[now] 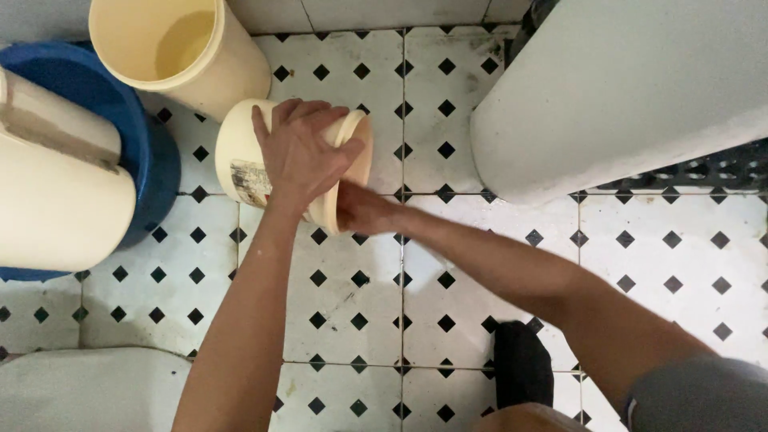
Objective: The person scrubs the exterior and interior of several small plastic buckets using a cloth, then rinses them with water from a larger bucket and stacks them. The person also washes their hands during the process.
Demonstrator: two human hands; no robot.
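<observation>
While tilted, bucket (pixel 240 160) between hands (pixel 304 152).

A cream bucket (pixel 240 152) with a faded label patch is showing against a white floor (pixel 640 264) that is carrying small black diamonds, while a second cream bucket (pixel 232 68) is glowing yellowish inside beside a blue tub (pixel 152 152), and a black sock (pixel 522 364) is showing below.

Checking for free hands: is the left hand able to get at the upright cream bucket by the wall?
Probably not now: the left hand grips the tipped small bucket. The upright bucket stands just beyond, unobstructed.
</observation>
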